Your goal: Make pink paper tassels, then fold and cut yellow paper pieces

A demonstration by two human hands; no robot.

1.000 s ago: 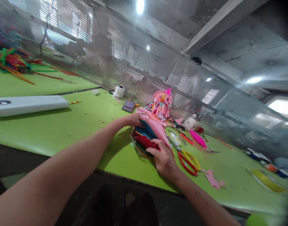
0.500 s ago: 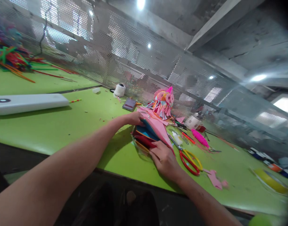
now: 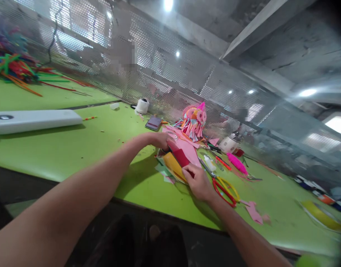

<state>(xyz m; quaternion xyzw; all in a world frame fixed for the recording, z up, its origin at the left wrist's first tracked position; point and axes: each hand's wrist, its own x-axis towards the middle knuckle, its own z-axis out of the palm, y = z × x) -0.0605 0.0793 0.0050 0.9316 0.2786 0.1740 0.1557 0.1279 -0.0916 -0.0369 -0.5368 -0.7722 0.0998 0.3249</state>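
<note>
Left hand: the left hand (image 3: 159, 140) is resting on the far end of the pile of coloured sheets (image 3: 170, 167). Its fingers are curling down close together. I cannot tell if they are gripping or only pressing.
Right hand: the right hand (image 3: 199, 181) is sitting at the near end of the pile. Its thumb and fingers are pinching together on the edge of the red sheet (image 3: 181, 157).
Where the sheets are: the pile is lying on the green table (image 3: 61, 148), between the two hands.
How far: the pile is lying fanned open. The red sheet is sticking up from it. A yellow sheet (image 3: 172, 164) is showing under it and a pink sheet (image 3: 190, 149) is lying behind it. The other sheets are lying flat.
Close by: red and yellow scissors (image 3: 225, 190) are lying just beside the right hand. A small glue bottle (image 3: 209, 163) and a pink fringed toy (image 3: 194, 119) are sitting behind the pile.
Table: a long white box (image 3: 33, 120) is lying well to the left. Bright fuzzy sticks (image 3: 14, 70) are piling up far back.
Room: a grey wall full of little holes (image 3: 159, 74) is running along the table's back. Lights are shining overhead.
</note>
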